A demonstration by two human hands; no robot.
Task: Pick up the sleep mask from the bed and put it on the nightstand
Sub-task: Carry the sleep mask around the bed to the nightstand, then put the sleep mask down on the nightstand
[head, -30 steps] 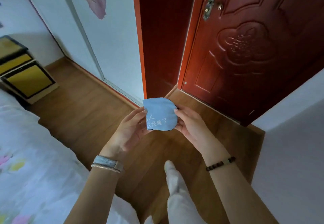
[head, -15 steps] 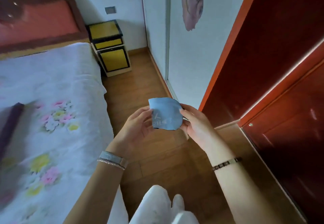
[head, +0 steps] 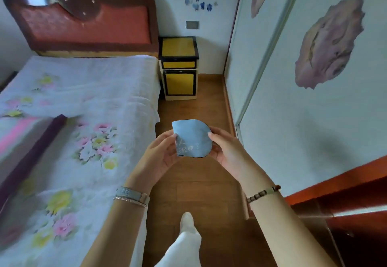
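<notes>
A light blue sleep mask [head: 191, 138] with pale lettering is folded in half and held in the air above the wooden floor. My left hand [head: 160, 158] grips its left edge and my right hand [head: 227, 151] grips its right edge. The nightstand [head: 179, 68], yellow with black trim, stands further ahead against the wall, beside the head of the bed [head: 73, 109]. The bed has a white flowered cover and lies to my left.
A narrow strip of wooden floor [head: 209, 183] runs between the bed and a white wardrobe wall [head: 293, 120] on the right. A red-brown door [head: 356, 214] is at the lower right. A dark purple bar [head: 31, 151] lies on the bed. My white-trousered leg [head: 184, 241] is below.
The view has swung from the door round to the bed and nightstand. Both hands have kept hold of the mask in front of me.
</notes>
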